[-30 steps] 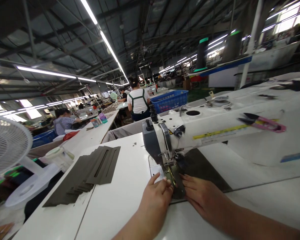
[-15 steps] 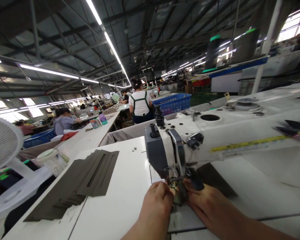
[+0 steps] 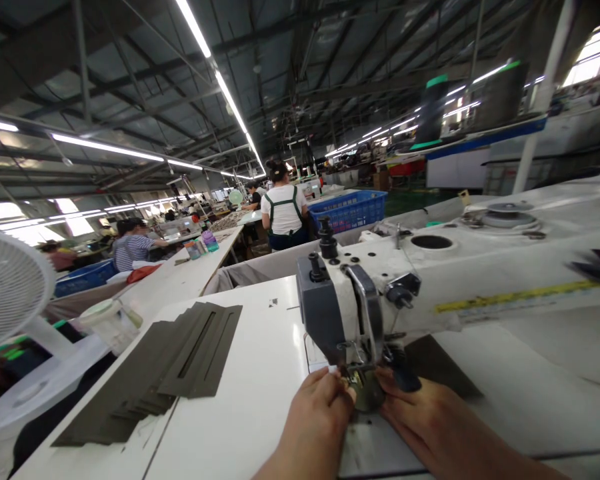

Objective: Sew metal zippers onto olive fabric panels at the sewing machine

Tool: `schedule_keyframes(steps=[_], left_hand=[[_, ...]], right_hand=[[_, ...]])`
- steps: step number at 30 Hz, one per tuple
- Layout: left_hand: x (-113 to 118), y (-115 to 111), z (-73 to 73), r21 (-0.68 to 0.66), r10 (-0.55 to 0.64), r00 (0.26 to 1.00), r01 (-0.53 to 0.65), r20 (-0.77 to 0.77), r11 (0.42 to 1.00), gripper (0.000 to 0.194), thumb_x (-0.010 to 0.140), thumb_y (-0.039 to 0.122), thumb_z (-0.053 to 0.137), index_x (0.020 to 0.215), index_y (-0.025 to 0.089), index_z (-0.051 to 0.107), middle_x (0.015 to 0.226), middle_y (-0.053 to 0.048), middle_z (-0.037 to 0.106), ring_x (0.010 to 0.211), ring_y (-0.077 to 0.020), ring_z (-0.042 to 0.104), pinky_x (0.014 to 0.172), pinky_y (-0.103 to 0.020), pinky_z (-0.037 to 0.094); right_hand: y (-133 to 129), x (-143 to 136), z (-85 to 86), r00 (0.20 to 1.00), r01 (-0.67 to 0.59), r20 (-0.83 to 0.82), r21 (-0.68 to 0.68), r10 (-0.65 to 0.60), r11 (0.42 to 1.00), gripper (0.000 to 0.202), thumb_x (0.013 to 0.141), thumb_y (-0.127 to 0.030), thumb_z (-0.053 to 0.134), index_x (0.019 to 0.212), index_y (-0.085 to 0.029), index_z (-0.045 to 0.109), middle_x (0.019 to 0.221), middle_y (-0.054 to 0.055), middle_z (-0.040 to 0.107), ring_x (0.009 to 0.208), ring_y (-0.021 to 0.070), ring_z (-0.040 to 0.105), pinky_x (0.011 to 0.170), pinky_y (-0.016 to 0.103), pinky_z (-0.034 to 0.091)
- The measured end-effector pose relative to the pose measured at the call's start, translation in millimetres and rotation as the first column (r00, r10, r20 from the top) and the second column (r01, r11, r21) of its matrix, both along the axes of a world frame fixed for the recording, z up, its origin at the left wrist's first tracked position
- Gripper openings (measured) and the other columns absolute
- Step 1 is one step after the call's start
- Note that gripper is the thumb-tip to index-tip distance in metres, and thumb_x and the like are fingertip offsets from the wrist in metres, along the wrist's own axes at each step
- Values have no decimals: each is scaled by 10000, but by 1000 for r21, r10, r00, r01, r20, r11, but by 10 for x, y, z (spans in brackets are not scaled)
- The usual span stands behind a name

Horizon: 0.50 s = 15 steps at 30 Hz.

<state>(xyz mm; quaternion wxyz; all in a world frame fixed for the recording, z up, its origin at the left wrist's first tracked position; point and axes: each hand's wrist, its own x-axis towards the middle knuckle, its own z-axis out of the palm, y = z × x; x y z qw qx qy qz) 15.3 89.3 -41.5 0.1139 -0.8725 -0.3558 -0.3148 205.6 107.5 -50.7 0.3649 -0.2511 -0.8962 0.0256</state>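
My left hand is closed, with fingertips pinched just left of the needle area of a white sewing machine. A small white bit shows at those fingertips; what they grip is hidden. On the other side of the presser foot, my right hand is closed at the near edge of a dark olive fabric piece lying flat on the machine bed. Its fingertips are partly covered by a dark machine part. Between both hands, a shiny olive-brown surface shows below the needle.
Left on the white table lies a fanned stack of dark olive pieces, some with slots. A white fan and a plastic jar stand beyond it. Scissors rest on the machine arm. A person is ahead, near a blue crate.
The whole view has shifted slightly, so everything appears a little further right and lower. Both hands keep their places at the needle, with hardly any visible movement against the machine.
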Motion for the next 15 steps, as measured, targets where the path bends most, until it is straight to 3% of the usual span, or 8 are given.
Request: schedule_keyframes(steps=[10, 15], left_hand=[[-56, 1, -27, -60, -23, 1000, 23, 5, 998, 94, 893, 147, 519, 955, 149, 590, 939, -80, 657, 910, -206, 614, 836, -335, 534], [-58, 13, -32, -60, 8, 1000, -9, -11, 998, 77, 886, 152, 535, 924, 163, 601, 924, -66, 663, 878, -196, 622, 828, -333, 540]], right_hand=[[28, -5, -14, 996, 87, 39, -26, -86, 996, 322, 853, -70, 355, 719, -181, 627, 815, 69, 669, 748, 172, 636, 713, 268, 515], [29, -3, -41, 990, 129, 69, -32, -126, 991, 302, 824, -71, 377, 681, -190, 614, 769, 64, 662, 731, 194, 638, 703, 294, 513]])
